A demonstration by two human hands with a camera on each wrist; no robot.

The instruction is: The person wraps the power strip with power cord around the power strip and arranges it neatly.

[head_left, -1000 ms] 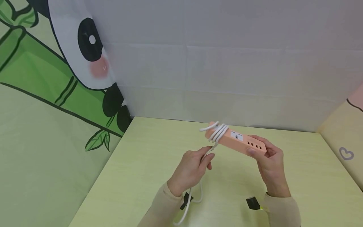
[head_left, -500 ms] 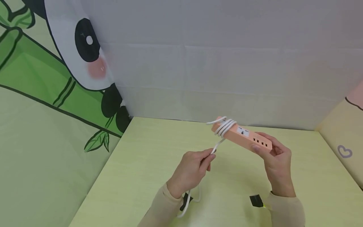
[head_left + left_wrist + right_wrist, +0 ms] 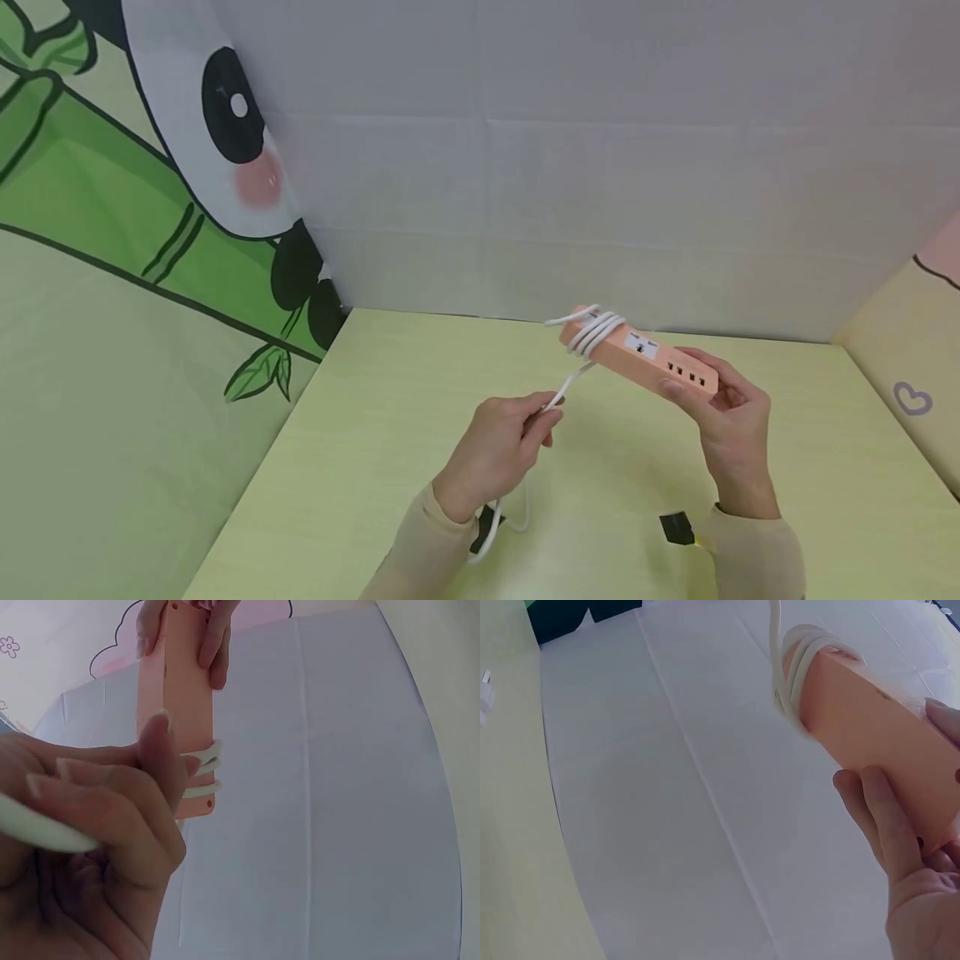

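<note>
A peach-coloured power strip with white socket panels and several USB ports is held up above the table, tilted with its far left end higher. My right hand grips its right end between thumb and fingers. Around the other end run several turns of white cord. Below those turns my left hand pinches the cord, which runs taut up to the strip. The slack part of the cord hangs beneath the left wrist. In the right wrist view the strip's plain underside shows.
A pale yellow table lies under both hands. Behind it stands a grey-white backdrop, with a printed panda and bamboo sheet at the left. A white plug shows at the left edge of the right wrist view.
Over the second, the strip and my right hand have moved right and slightly up. The gap between my left hand and the strip has widened, and more cord shows between them.
</note>
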